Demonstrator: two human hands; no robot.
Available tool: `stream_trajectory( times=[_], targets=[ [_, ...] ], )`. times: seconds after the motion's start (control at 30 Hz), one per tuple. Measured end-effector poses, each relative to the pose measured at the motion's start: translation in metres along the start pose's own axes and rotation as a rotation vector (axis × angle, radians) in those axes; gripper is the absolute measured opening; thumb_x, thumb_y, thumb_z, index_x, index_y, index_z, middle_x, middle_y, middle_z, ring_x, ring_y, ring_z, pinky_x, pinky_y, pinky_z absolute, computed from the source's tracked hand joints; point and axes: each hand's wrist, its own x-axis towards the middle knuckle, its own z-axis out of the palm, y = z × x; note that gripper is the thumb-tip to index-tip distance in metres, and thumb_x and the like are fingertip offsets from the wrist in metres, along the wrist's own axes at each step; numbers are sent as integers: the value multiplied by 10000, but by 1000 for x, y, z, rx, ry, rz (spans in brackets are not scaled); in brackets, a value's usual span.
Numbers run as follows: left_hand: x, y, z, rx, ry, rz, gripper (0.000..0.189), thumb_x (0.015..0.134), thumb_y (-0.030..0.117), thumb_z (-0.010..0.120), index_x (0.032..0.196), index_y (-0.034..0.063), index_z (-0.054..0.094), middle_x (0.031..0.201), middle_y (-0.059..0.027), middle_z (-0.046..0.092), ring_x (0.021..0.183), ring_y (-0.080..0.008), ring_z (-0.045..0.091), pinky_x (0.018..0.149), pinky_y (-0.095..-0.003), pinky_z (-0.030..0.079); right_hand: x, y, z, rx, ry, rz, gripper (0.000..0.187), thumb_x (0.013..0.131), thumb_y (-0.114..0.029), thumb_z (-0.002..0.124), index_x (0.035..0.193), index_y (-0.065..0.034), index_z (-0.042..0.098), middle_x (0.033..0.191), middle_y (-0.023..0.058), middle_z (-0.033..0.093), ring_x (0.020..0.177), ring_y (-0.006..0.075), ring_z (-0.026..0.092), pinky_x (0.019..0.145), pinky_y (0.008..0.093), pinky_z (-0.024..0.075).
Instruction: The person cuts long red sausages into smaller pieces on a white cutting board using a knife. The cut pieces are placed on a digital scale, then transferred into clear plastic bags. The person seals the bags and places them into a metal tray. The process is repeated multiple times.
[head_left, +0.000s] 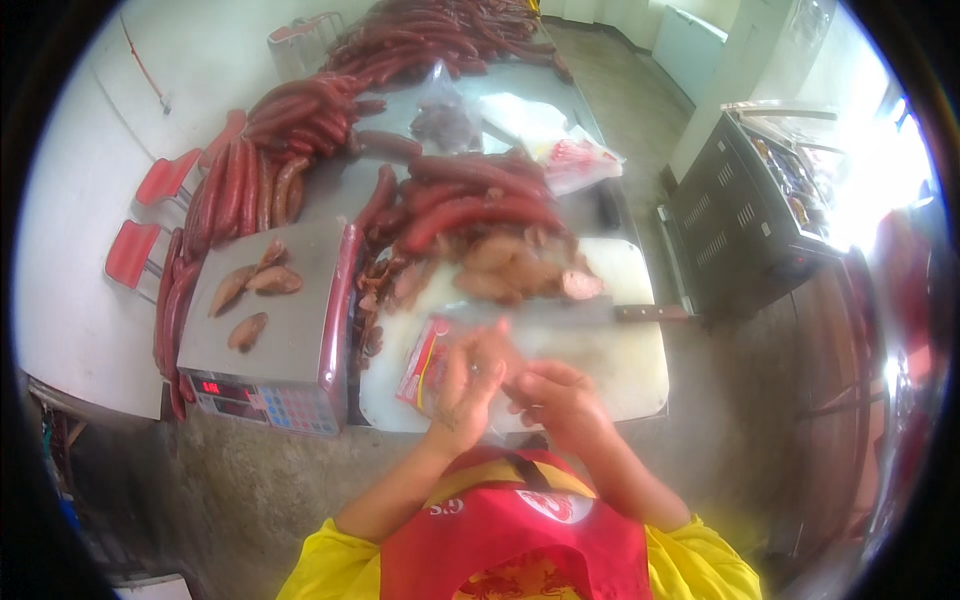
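Note:
My left hand (469, 386) is over a clear plastic bag with a red and yellow printed panel (420, 364), its fingers apparently around the film. My right hand (561, 397) is close beside it, fingers bent together; blur hides whether they pinch the film. Beneath both hands is a white cutting board (630, 367). Across it, beyond my hands, lies a large knife with a wooden handle (651, 313), its blade partly hazy. Cut pieces of sausage (499, 262) are heaped behind the blade, and peeled casing scraps (370, 300) line the board's left side.
Left of the board, a digital scale (300, 300) carries several sausage pieces (274, 280). Whole red sausages (480, 217) lie behind the board, with large piles (420, 45) farther along the metal table (322, 184). White plastic bags (562, 150) lie at the right edge; a dark cabinet (739, 217) stands beyond.

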Motion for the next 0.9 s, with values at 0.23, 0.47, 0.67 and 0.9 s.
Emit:
stream_trajectory(
  times=[0.23, 0.47, 0.67, 0.9],
  targets=[
    [-32, -22, 4, 1387, -4, 207, 691, 874, 230, 633, 1419, -56, 319, 1466, -323, 284, 1393, -491, 222, 1129, -576, 160, -27, -13, -84, -366, 198, 35, 279, 886, -116, 645, 1133, -2, 582, 912, 94, 647, 716, 170, 653, 486, 265, 488],
    [-28, -37, -4, 1259, 112, 429, 421, 939, 184, 549, 1282, -59, 523, 1286, -270, 538, 1277, -482, 423, 1087, -592, 262, 6, 21, -57, -163, -148, 16, 322, 909, -36, 592, 1225, 10, 549, 965, 118, 654, 749, 181, 658, 607, 269, 533],
    [-27, -36, -1, 1182, 69, 482, 442, 940, 178, 539, 1284, -96, 497, 1278, -282, 539, 1274, -477, 428, 1084, -607, 253, 47, 22, -22, -671, -341, 199, 156, 914, -61, 561, 1056, -41, 622, 802, 64, 645, 615, 132, 614, 506, 250, 485],
    [-26, -36, -6, 964, 85, 361, 426, 971, 148, 492, 1315, -99, 447, 1256, -293, 533, 1217, -466, 471, 1089, -575, 263, 69, 32, -12, -1231, -367, -33, 217, 857, -238, 631, 817, -25, 641, 665, 60, 614, 534, 124, 571, 481, 291, 453]
  ],
)
